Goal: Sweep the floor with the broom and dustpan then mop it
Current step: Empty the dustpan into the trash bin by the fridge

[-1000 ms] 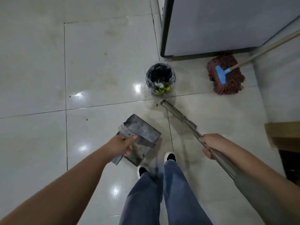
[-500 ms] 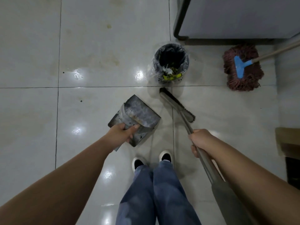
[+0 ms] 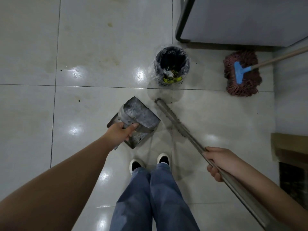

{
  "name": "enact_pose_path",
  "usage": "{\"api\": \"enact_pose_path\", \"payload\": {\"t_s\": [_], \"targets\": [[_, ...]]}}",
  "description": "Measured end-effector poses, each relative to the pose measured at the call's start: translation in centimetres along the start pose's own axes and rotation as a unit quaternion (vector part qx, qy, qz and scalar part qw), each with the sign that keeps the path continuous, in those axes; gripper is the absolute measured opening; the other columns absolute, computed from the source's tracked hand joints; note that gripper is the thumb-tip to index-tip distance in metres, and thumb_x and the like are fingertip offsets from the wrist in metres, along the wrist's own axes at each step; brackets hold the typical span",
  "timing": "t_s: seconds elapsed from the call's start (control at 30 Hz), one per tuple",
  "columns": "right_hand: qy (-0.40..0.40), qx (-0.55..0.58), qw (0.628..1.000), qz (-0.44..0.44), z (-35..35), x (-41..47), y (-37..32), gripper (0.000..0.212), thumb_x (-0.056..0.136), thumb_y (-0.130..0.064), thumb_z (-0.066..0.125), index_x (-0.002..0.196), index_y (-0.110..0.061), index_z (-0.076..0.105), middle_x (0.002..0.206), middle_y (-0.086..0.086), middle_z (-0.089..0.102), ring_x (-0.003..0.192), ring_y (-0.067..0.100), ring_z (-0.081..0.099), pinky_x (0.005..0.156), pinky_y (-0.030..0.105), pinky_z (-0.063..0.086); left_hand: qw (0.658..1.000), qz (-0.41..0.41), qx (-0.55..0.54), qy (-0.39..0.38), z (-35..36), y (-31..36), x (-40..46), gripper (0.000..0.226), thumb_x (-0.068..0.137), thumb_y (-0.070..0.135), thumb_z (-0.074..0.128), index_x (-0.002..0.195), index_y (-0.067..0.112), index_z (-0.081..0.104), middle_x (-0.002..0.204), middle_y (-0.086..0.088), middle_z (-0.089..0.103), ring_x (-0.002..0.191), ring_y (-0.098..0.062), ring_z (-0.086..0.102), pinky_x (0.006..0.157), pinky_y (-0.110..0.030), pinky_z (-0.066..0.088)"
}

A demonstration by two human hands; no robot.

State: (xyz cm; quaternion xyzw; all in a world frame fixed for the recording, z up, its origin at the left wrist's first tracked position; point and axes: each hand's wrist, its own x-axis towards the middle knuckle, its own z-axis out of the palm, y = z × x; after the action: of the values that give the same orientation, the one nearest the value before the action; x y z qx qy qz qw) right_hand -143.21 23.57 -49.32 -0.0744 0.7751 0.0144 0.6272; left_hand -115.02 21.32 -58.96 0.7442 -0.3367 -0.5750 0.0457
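A person in blue trousers and white shoes stands on a shiny tiled floor. The right hand has its fingers curled tight around the long grey handle of the broom. The broom slants away from the hand, and its narrow head is down by the floor in front of the feet. The left hand grips the back edge of the grey metal dustpan, with the thumb over the edge. The dustpan is just beside the broom head, on its left. A little farther off is a small dark bin with a clear bag and some rubbish inside. To the right of the bin, a reddish mop with a blue piece on top lies on the floor, near a grey cabinet.
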Motion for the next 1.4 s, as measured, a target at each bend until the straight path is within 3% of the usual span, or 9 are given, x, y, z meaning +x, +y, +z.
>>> {"api": "enact_pose_path", "payload": {"t_s": [0.27,0.4,0.57,0.67,0.77,0.93,1.07,1.27,1.4], "targets": [[0.083,-0.012,0.994,-0.071,-1.0,4.4,-3.7,0.033,0.096,0.001,0.037,0.067,-0.012,0.044,0.044,0.005,0.034,0.014,0.009,0.027,0.028,0.009,0.031,0.999,-0.002,0.041,-0.036,-0.2,0.1,-0.7,0.043,0.084,0.049,0.060,0.061,0.012,0.056,0.054,0.002,0.055,0.053,-0.010,0.052,0.058,-0.021,0.041],[0.078,-0.067,0.994,-0.039,-0.3,6.3,-3.4,0.029,0.097,-0.002,0.034,0.072,-0.009,0.047,0.042,0.008,0.037,0.014,0.013,0.030,0.030,0.014,0.035,0.998,-0.004,0.059,-0.019,-0.2,-0.1,-0.6,0.044,0.082,0.051,0.060,0.060,0.013,0.055,0.058,-0.001,0.056,0.058,-0.015,0.053,0.066,-0.028,0.044],[0.029,-0.076,0.997,0.009,0.6,6.2,-2.2,0.020,0.096,-0.004,0.040,0.080,-0.009,0.050,0.057,0.008,0.035,0.015,0.011,0.030,0.031,0.011,0.033,0.999,-0.008,0.034,0.001,-1.0,0.7,0.2,0.049,0.081,0.055,0.059,0.055,0.013,0.053,0.047,-0.001,0.051,0.044,-0.014,0.047,0.052,-0.026,0.038],[0.005,-0.223,0.974,-0.032,1.7,5.2,-0.4,0.028,0.095,-0.002,0.034,0.114,-0.003,0.055,0.049,0.012,0.042,0.025,0.016,0.039,0.031,0.015,0.034,1.000,-0.003,0.029,-0.007,0.0,1.2,0.4,0.050,0.082,0.055,0.057,0.056,0.012,0.054,0.051,-0.002,0.050,0.047,-0.016,0.045,0.056,-0.027,0.039],[-0.044,-0.307,0.950,-0.043,2.8,3.4,1.4,0.050,0.096,-0.005,0.033,0.145,-0.016,0.034,0.049,0.011,0.046,0.039,0.018,0.042,0.035,0.018,0.037,1.000,0.004,0.026,-0.002,0.4,1.6,0.5,0.050,0.083,0.055,0.056,0.056,0.013,0.053,0.054,-0.003,0.051,0.050,-0.017,0.046,0.058,-0.028,0.039],[-0.064,-0.273,0.960,-0.029,1.7,0.5,1.8,0.039,0.097,-0.010,0.041,0.136,-0.017,0.046,0.051,0.008,0.041,0.032,0.012,0.037,0.034,0.013,0.033,1.000,-0.013,0.024,-0.010,-0.8,1.1,0.4,0.048,0.080,0.054,0.061,0.056,0.014,0.053,0.052,-0.003,0.052,0.049,-0.016,0.045,0.055,-0.027,0.039],[-0.031,-0.209,0.977,-0.016,-1.0,-1.6,1.0,0.022,0.097,-0.011,0.046,0.104,-0.028,0.057,0.040,0.004,0.039,0.021,0.008,0.032,0.032,0.009,0.031,0.999,-0.021,0.015,-0.026,-1.8,-0.5,-0.2,0.044,0.079,0.051,0.064,0.059,0.013,0.055,0.051,-0.002,0.053,0.049,-0.016,0.047,0.055,-0.025,0.041],[-0.002,-0.179,0.984,-0.009,-2.3,-1.8,-0.4,0.019,0.096,-0.011,0.049,0.104,-0.029,0.050,0.044,0.004,0.039,0.020,0.008,0.029,0.031,0.007,0.030,0.997,-0.042,0.049,-0.046,-3.1,-4.6,-2.2,0.041,0.083,0.050,0.059,0.068,0.011,0.057,0.065,-0.004,0.059,0.061,-0.015,0.054,0.059,-0.022,0.041],[-0.003,-0.174,0.985,0.004,-1.1,-0.9,-1.2,0.034,0.098,-0.012,0.046,0.131,-0.020,0.048,0.037,0.003,0.039,0.017,0.006,0.028,0.031,0.005,0.031,0.994,-0.033,0.083,-0.059,-2.6,-6.3,-3.1,0.041,0.087,0.050,0.054,0.071,0.012,0.056,0.069,-0.006,0.059,0.068,-0.017,0.055,0.067,-0.027,0.042]]}}
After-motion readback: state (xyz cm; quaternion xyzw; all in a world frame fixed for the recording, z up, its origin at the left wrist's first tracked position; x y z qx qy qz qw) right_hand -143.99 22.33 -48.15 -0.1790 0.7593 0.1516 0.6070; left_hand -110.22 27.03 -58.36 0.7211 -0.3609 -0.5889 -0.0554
